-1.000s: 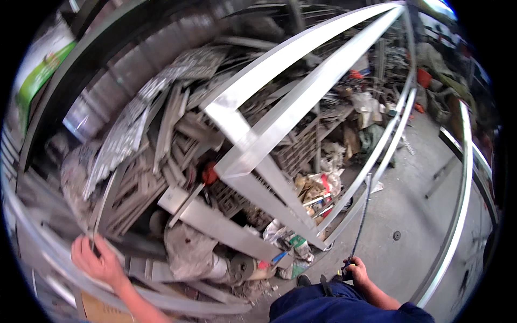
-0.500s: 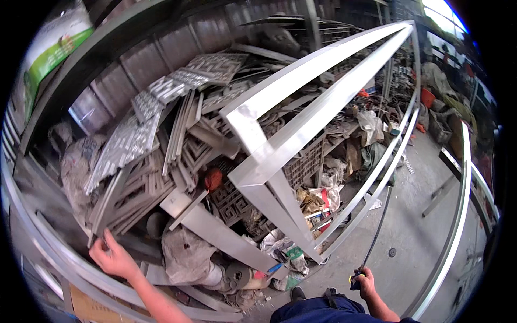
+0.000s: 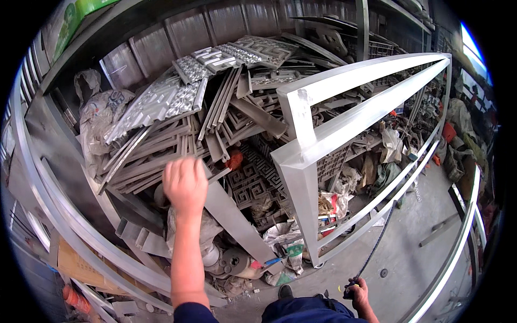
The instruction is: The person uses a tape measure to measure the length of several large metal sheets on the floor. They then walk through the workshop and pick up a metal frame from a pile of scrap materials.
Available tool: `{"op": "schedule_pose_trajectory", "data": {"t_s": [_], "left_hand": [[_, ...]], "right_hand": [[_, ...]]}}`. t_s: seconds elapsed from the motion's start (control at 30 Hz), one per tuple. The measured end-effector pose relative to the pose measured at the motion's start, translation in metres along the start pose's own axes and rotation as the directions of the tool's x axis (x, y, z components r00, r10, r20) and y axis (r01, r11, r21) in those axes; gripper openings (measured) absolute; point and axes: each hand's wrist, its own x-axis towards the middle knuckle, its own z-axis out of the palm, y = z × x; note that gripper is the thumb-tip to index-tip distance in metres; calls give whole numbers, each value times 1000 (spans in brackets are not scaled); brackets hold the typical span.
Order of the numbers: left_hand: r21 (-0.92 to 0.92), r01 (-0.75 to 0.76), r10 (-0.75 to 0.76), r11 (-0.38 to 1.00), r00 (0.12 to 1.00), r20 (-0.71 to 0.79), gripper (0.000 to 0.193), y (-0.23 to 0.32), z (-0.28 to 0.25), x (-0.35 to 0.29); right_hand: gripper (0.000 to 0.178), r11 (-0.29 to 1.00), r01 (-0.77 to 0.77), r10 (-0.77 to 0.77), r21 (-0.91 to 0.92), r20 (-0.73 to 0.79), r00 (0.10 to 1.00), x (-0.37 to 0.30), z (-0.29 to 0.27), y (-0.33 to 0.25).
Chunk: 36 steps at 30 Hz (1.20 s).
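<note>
My left hand (image 3: 186,184) is raised over the near side of the scrap heap, fingers curled into a fist and turned away. Right beside it a short stick (image 3: 218,175) with a red, rounded end (image 3: 234,160) leans over a flat metal bar (image 3: 229,215). The fist hides the stick's lower end, so I cannot tell whether I grip it. Low on the right, my right hand (image 3: 360,295) is closed around a dark and yellow tape measure (image 3: 350,289). Its dark strip (image 3: 377,242) stretches up to the lower rail of a silver metal frame (image 3: 299,172).
Patterned metal panels (image 3: 161,107) and loose bars are heaped against the wall. Curved silver rails (image 3: 70,226) run along my left. Sacks (image 3: 105,116) and a cardboard box (image 3: 81,264) lie there too. Another long rail (image 3: 458,253) rises from the grey floor (image 3: 398,258) on my right.
My left hand has left the bar ends at the far left and moved right and up, over the flat bar. The view has shifted; my right hand still holds the tape measure.
</note>
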Motion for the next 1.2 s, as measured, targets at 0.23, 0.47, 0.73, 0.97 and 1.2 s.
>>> {"op": "schedule_pose_trajectory", "data": {"t_s": [0.23, 0.47, 0.73, 0.97, 1.2], "left_hand": [[479, -174, -160, 860, 801, 577, 12, -10, 64, 45], [439, -152, -147, 885, 805, 575, 8, -7, 77, 61], [368, -150, -8, 917, 919, 394, 17, 49, 63, 148], [363, -188, 54, 913, 936, 349, 16, 89, 87, 190], [486, -191, 11, 853, 937, 349, 13, 96, 119, 330]], "right_hand": [[41, 995, 81, -72, 59, -136, 988, -8, -15, 13], [43, 997, -8, 20, 72, -169, 985, -30, -15, 32], [39, 995, 15, 1, 99, -164, 986, -18, -19, 26], [42, 1000, 7, -5, 28, -84, 996, 57, -50, 41], [42, 990, 95, -85, 105, -90, 992, 120, -77, -17]]}}
